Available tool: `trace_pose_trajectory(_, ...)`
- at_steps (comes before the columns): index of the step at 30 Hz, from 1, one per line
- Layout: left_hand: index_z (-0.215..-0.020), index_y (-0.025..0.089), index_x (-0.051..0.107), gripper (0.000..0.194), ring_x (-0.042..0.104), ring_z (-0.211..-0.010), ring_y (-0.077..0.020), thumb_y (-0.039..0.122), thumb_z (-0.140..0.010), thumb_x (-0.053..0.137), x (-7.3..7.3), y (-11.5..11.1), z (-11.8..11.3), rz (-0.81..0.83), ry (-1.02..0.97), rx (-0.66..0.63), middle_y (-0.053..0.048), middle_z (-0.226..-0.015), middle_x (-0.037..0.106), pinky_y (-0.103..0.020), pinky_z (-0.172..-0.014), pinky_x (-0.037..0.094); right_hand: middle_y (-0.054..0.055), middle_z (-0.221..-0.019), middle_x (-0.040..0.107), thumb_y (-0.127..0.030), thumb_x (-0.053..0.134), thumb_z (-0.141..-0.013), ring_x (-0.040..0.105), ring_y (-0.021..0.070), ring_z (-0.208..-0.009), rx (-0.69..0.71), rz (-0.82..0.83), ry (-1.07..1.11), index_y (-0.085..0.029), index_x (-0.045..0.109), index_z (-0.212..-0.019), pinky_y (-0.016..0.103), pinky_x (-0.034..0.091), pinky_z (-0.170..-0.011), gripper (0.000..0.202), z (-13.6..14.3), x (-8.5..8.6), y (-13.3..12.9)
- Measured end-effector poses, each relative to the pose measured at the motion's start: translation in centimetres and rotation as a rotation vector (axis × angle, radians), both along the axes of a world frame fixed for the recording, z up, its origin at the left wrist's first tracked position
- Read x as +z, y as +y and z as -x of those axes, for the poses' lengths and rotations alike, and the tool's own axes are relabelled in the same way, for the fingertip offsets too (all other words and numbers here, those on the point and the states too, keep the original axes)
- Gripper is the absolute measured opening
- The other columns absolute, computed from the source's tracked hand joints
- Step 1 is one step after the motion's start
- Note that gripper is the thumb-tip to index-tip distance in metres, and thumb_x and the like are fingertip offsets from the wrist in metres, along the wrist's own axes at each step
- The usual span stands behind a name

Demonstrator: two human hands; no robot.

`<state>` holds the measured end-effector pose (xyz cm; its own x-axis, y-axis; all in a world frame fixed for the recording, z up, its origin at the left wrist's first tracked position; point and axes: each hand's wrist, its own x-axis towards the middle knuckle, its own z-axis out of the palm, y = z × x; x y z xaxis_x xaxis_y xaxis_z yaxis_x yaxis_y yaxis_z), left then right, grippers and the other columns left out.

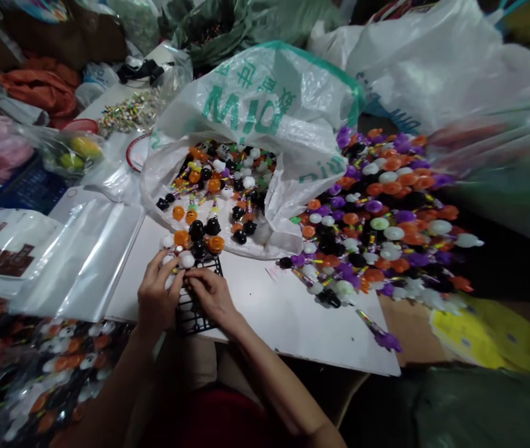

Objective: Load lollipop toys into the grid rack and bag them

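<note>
At the table's front edge, my left hand [158,295] is closed among white round toppers [187,259], its fingers curled beside them; what it grips is hidden. My right hand [212,297] is closed too, thumb and forefinger pinched against the left fingertips on something too small to name. Under both hands lies a black grid rack [194,314], partly covered by them. Just beyond its far end sit orange pumpkin-like toppers [216,244] and black toppers [196,230].
A white plastic bag [246,118] with green print gapes open, holding many similar topped sticks. To the right is a big pile of sticks with purple, orange, black and white toppers [388,230]. Clear plastic bags [82,255] lie left; bagged toppers [59,367] sit lower left.
</note>
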<state>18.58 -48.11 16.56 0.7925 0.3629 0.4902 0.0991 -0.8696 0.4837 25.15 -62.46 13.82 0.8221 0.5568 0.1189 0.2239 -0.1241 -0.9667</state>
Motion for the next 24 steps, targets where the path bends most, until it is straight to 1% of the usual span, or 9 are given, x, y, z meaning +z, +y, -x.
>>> trace_pose_trajectory(2,-0.117,0.026,0.064,0.026,0.061,-0.119,-0.0258,0.027,-0.092,0.056,0.1,0.0,-0.4,-0.011,-0.003,0.014,-0.011,-0.127,0.061,-0.043,-0.103,0.052,0.006,-0.097,0.072,-0.026,0.048,-0.094,0.066,0.0191,-0.087,0.023,0.113,-0.176,-0.023,0.07,-0.104,0.032,0.054,-0.082,0.024,-3.3,1.3,-2.6)
trace_pose_trajectory(5,-0.116,0.024,0.065,0.026,0.061,-0.118,-0.0266,0.027,-0.092,0.057,0.6,-0.1,-0.7,-0.009,-0.002,0.035,-0.012,-0.125,0.061,-0.044,-0.104,0.051,0.013,-0.104,0.068,-0.017,0.041,-0.095,0.062,0.0222,-0.093,-0.136,0.459,-0.446,-0.015,0.068,-0.108,0.035,0.05,-0.085,0.03,-11.0,3.8,-4.8)
trace_pose_trajectory(9,-0.127,0.017,0.059,0.04,0.053,-0.129,-0.0321,0.028,-0.088,0.061,1.6,0.1,-1.2,-0.05,0.012,0.088,-0.018,-0.136,0.052,-0.047,-0.107,0.048,0.021,-0.125,0.057,-0.005,0.035,-0.092,0.052,0.028,-0.113,0.026,0.958,-0.643,-0.008,0.065,-0.118,0.036,0.045,-0.088,0.039,-20.5,5.3,-1.7)
trace_pose_trajectory(11,-0.136,0.017,0.051,0.055,0.044,-0.138,-0.0368,0.029,-0.084,0.064,2.2,0.6,-1.8,-0.105,0.116,0.035,-0.02,-0.148,0.042,-0.052,-0.111,0.044,0.025,-0.126,0.055,-0.004,0.036,-0.092,0.047,0.0315,-0.119,0.106,1.091,-0.656,-0.004,0.067,-0.112,0.04,0.043,-0.09,0.038,-23.1,5.3,0.4)
trace_pose_trajectory(13,-0.144,0.018,0.044,0.066,0.038,-0.142,-0.0389,0.026,-0.082,0.063,2.7,1.3,-2.5,-0.147,0.252,-0.066,-0.02,-0.153,0.038,-0.056,-0.113,0.04,0.026,-0.122,0.056,-0.005,0.039,-0.091,0.045,0.0335,-0.121,0.121,1.109,-0.66,-0.003,0.069,-0.106,0.043,0.041,-0.092,0.034,-23.9,5.3,1.1)
trace_pose_trajectory(16,-0.147,0.017,0.039,0.07,0.04,-0.141,-0.0372,0.02,-0.08,0.057,2.7,2.2,-3.3,-0.141,0.34,-0.141,-0.018,-0.152,0.041,-0.057,-0.114,0.039,0.021,-0.115,0.061,-0.013,0.044,-0.093,0.051,0.0303,-0.113,0.045,0.852,-0.654,-0.008,0.067,-0.109,0.039,0.043,-0.089,0.028,-21.5,5.4,-0.8)
trace_pose_trajectory(19,-0.146,0.012,0.041,0.068,0.04,-0.14,-0.0372,0.016,-0.079,0.054,2.3,2.3,-3.5,-0.117,0.325,-0.1,-0.022,-0.15,0.042,-0.056,-0.115,0.039,0.01,-0.099,0.065,-0.029,0.048,-0.094,0.059,0.0226,-0.091,-0.117,0.414,-0.448,-0.015,0.061,-0.112,0.032,0.048,-0.078,0.027,-14.5,4.8,-3.8)
trace_pose_trajectory(22,-0.145,0.008,0.041,0.07,0.04,-0.14,-0.0386,0.014,-0.077,0.053,2.1,1.9,-3.4,-0.107,0.312,-0.083,-0.024,-0.149,0.042,-0.057,-0.116,0.038,0.003,-0.086,0.065,-0.036,0.057,-0.085,0.06,0.0183,-0.077,-0.061,0.082,-0.159,-0.019,0.061,-0.098,0.03,0.05,-0.072,0.022,-5.9,2.2,-3.9)
trace_pose_trajectory(24,-0.146,0.009,0.04,0.072,0.039,-0.141,-0.0389,0.013,-0.075,0.052,2.1,1.8,-3.3,-0.111,0.311,-0.083,-0.023,-0.15,0.041,-0.057,-0.116,0.038,0.002,-0.083,0.067,-0.036,0.061,-0.08,0.062,0.018,-0.076,-0.047,0.017,0.03,-0.02,0.06,-0.089,0.03,0.051,-0.074,0.018,-2.1,-0.1,-2.3)
